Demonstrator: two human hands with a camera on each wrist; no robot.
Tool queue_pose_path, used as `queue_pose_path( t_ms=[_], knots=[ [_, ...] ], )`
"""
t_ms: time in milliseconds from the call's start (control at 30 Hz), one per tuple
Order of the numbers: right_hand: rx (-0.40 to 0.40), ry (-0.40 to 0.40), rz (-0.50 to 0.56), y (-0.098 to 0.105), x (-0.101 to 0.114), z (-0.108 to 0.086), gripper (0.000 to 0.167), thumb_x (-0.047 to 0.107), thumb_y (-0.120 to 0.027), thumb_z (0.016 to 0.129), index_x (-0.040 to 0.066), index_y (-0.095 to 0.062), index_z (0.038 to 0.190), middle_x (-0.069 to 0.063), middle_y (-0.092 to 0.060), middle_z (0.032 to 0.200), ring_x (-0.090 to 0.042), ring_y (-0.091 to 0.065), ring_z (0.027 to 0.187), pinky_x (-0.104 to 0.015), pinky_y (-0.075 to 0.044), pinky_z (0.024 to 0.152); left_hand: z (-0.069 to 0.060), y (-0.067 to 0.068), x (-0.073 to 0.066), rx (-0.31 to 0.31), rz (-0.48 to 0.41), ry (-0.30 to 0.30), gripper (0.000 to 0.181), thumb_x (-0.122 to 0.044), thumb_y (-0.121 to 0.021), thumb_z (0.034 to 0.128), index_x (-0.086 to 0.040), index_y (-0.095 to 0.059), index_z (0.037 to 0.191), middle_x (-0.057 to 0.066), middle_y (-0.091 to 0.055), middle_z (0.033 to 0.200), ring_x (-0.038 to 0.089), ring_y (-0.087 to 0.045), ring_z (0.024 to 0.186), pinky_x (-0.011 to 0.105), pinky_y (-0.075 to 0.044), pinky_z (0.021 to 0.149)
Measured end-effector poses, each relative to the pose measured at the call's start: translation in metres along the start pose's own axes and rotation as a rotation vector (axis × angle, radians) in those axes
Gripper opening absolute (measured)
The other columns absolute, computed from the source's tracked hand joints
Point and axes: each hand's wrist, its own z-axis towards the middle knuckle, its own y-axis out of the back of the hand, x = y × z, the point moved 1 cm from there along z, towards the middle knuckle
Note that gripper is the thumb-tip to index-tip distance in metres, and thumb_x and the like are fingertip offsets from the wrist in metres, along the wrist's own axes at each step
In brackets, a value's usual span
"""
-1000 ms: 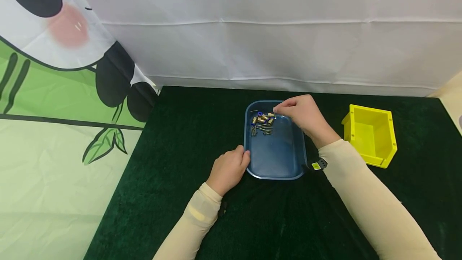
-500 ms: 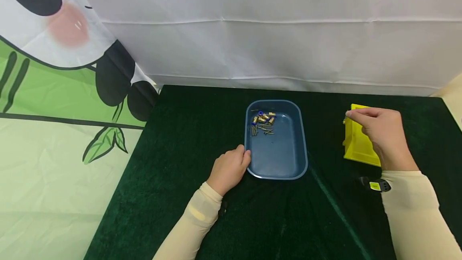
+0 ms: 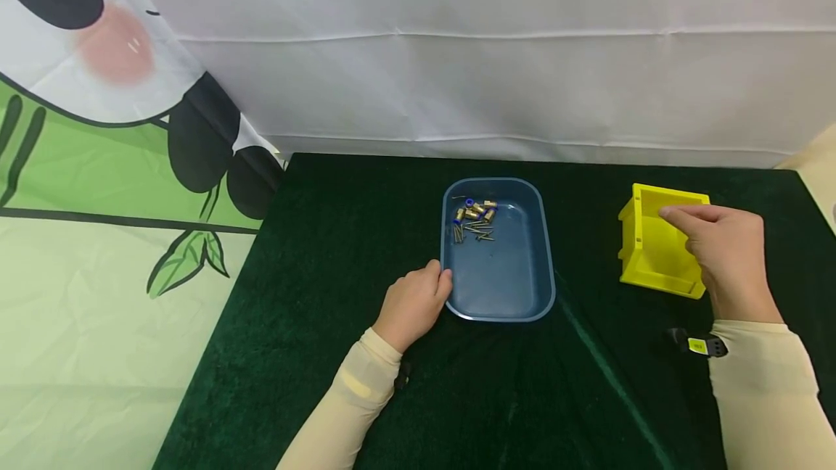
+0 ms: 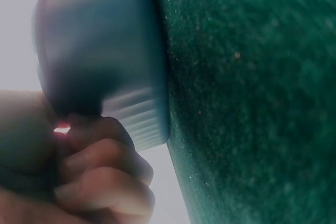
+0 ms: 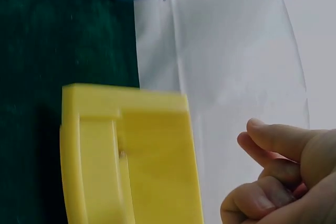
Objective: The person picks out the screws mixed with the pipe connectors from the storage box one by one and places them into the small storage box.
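My left hand [image 3: 414, 304] grips the left rim of a blue tray [image 3: 499, 289], fingers curled at its edge in the left wrist view. At the tray's far left lie several brass fittings [image 3: 472, 214] with blue rings and several thin screws [image 3: 480, 229]. My right hand [image 3: 734, 256] is over the right side of a yellow bin [image 3: 630, 245]. In the right wrist view its thumb and index fingertip [image 5: 256, 123] come together, the other fingers curled, and nothing shows between them. A tiny dark spot [image 5: 122, 154] shows inside the bin, too small to identify.
A dark green cloth [image 3: 366, 223] covers the table. White fabric [image 3: 457, 93] hangs behind its far edge, with a printed cartoon sheet [image 3: 98, 252] at the left. A stretch of cloth separates the tray from the bin.
My right hand has gone from the tray's fittings rightward to above the yellow bin, then slightly farther right. My left hand has stayed at the tray's rim.
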Motion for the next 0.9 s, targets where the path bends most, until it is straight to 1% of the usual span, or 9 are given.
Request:
queue_pose_path(
  t_ms=[133,200,233,367,467,600,733,833,900],
  knots=[
    [0.044,0.057,-0.024,-0.014,0.010,-0.005,0.079,0.069,-0.063,0.081,0.010,-0.062,0.133,0.001,-0.041,0.123,-0.022,-0.038,0.100,-0.035,-0.040,0.075,0.000,0.000,0.000,-0.004,0.000,0.003,0.033,-0.034,-0.038,0.1070,-0.017,-0.053,0.083,-0.002,-0.050,0.065,0.012,-0.049,0.050,0.028,-0.039,0.044],
    [0.065,0.094,-0.036,-0.022,0.016,-0.007,0.079,0.069,-0.062,0.082,0.009,-0.062,0.133,0.002,-0.044,0.125,-0.021,-0.038,0.103,-0.033,-0.041,0.081,0.000,0.000,0.000,-0.007,-0.001,0.004,0.033,-0.034,-0.038,0.1070,-0.017,-0.053,0.083,-0.002,-0.050,0.065,0.012,-0.049,0.050,0.028,-0.039,0.044],
    [0.079,0.110,-0.031,-0.027,0.019,-0.008,0.078,0.069,-0.063,0.081,0.010,-0.063,0.131,0.001,-0.046,0.123,-0.021,-0.040,0.101,-0.032,-0.042,0.080,0.000,0.000,0.000,-0.009,-0.001,0.005,0.033,-0.033,-0.038,0.1069,-0.017,-0.053,0.083,-0.002,-0.050,0.065,0.012,-0.049,0.050,0.028,-0.039,0.044],
    [0.131,0.172,-0.033,-0.047,0.035,-0.013,0.072,0.068,-0.064,0.081,0.013,-0.066,0.127,0.003,-0.054,0.100,-0.020,-0.048,0.083,-0.027,-0.043,0.067,0.000,0.000,-0.001,-0.013,0.007,0.007,0.033,-0.034,-0.038,0.1069,-0.017,-0.053,0.083,-0.002,-0.050,0.065,0.012,-0.049,0.050,0.028,-0.038,0.044],
    [0.170,0.185,-0.027,-0.064,0.049,-0.018,0.067,0.069,-0.065,0.080,0.017,-0.069,0.122,0.003,-0.052,0.078,-0.020,-0.048,0.063,-0.028,-0.039,0.052,-0.001,0.000,-0.001,-0.010,0.009,0.013,0.034,-0.035,-0.037,0.1068,-0.017,-0.053,0.082,-0.002,-0.050,0.065,0.012,-0.048,0.049,0.028,-0.038,0.043],
    [0.208,0.239,0.004,-0.091,0.067,-0.023,0.057,0.062,-0.069,0.082,0.016,-0.073,0.114,0.000,-0.048,0.069,-0.019,-0.043,0.054,-0.028,-0.035,0.047,-0.001,0.001,0.000,-0.005,-0.003,0.016,0.034,-0.034,-0.037,0.1070,-0.017,-0.053,0.082,-0.002,-0.050,0.065,0.012,-0.049,0.050,0.028,-0.038,0.044],
    [0.239,0.324,0.024,-0.119,0.081,-0.025,0.041,0.048,-0.071,0.089,0.011,-0.076,0.107,-0.007,-0.053,0.077,-0.022,-0.044,0.062,-0.029,-0.036,0.053,-0.001,0.001,0.000,0.000,-0.015,0.012,0.034,-0.035,-0.037,0.1071,-0.017,-0.053,0.083,-0.002,-0.051,0.065,0.012,-0.050,0.050,0.028,-0.039,0.044],
    [0.283,0.363,0.021,-0.136,0.090,-0.025,0.034,0.039,-0.070,0.092,0.009,-0.077,0.105,-0.008,-0.064,0.091,-0.024,-0.051,0.080,-0.033,-0.041,0.067,-0.001,0.001,0.000,0.001,-0.025,0.012,0.034,-0.034,-0.037,0.1072,-0.017,-0.054,0.083,-0.002,-0.051,0.065,0.012,-0.050,0.050,0.028,-0.039,0.044],
    [0.319,0.371,0.032,-0.145,0.095,-0.026,0.031,0.036,-0.070,0.093,0.008,-0.077,0.105,-0.008,-0.068,0.104,-0.025,-0.051,0.095,-0.038,-0.041,0.079,-0.001,0.001,0.000,0.001,-0.029,0.012,0.034,-0.034,-0.037,0.1071,-0.017,-0.054,0.083,-0.002,-0.051,0.065,0.012,-0.050,0.050,0.028,-0.039,0.044]
  ],
)
